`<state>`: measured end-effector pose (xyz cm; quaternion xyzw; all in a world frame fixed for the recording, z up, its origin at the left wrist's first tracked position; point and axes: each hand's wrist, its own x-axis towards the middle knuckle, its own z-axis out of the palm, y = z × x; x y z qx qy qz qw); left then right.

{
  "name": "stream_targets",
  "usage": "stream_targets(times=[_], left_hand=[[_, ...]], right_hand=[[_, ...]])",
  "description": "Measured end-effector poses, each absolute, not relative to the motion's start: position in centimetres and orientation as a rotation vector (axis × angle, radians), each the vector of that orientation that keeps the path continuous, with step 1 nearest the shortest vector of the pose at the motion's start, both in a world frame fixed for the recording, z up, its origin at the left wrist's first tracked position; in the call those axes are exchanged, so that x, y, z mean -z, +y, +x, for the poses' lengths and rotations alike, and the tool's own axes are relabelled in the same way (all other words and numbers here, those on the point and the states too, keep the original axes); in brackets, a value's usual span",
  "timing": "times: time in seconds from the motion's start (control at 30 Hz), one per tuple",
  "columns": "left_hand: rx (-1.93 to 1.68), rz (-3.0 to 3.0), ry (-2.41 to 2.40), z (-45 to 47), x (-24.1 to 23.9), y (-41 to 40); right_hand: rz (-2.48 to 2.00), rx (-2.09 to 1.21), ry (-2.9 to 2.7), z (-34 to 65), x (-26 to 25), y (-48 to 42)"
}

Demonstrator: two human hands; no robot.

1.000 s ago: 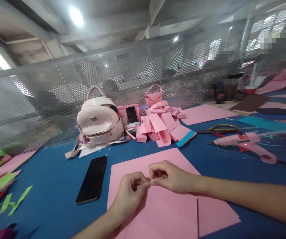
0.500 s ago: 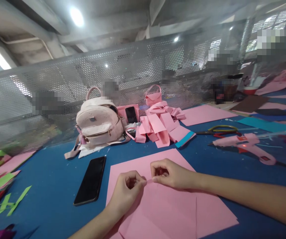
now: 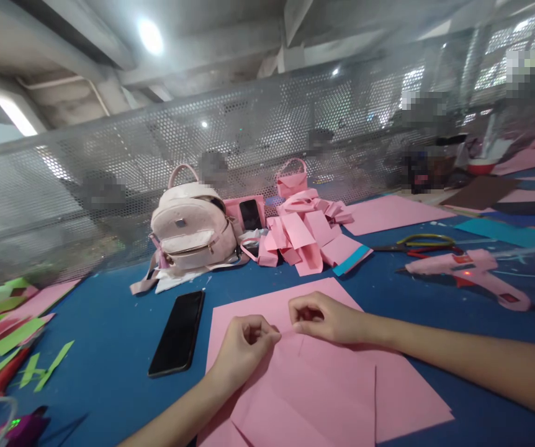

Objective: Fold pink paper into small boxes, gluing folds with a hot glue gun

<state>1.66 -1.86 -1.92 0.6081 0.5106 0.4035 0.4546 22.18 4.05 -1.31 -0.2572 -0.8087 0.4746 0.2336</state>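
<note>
My left hand [image 3: 244, 349] is closed in a pinch on the upper edge of a folded sheet of pink paper [image 3: 326, 388]. A short way to the right, my right hand [image 3: 327, 318] pinches the same edge, with fingers curled and thumb against forefinger. Creases show across the folded sheet. It lies over larger pink sheets [image 3: 416, 400], whose corners stick out at the right and at the top. The fingertips cover the exact spots where the paper is gripped.
A black phone [image 3: 177, 334] lies left of the paper. Behind stand a pale pink backpack [image 3: 195, 226] and a heap of pink paper strips [image 3: 295, 236]. At right are scissors [image 3: 419, 243] and a pink glue gun [image 3: 476, 270]. Green paper scraps [image 3: 53, 366] lie at left.
The whole view has shifted slightly, so things sit a little further right. Both hands keep their pinch at the paper's edge, with hardly any movement.
</note>
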Motion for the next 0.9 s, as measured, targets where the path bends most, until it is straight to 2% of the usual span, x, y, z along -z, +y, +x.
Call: stream_targets(times=[0.3,0.47,0.9], left_hand=[[-1.059,1.476,1.268,1.4,2.4,-1.4],[-1.096,1.464,1.281,1.2,2.5,-1.4],[-1.034,1.422,1.309,2.5,1.8,-1.5]], right_hand=[[-0.580,-1.456,-2.094,23.4,1.4,6.2],[-0.744,-1.611,-1.886,23.7,1.2,6.3],[-0.794,-1.345,-1.997,21.2,2.0,3.8]])
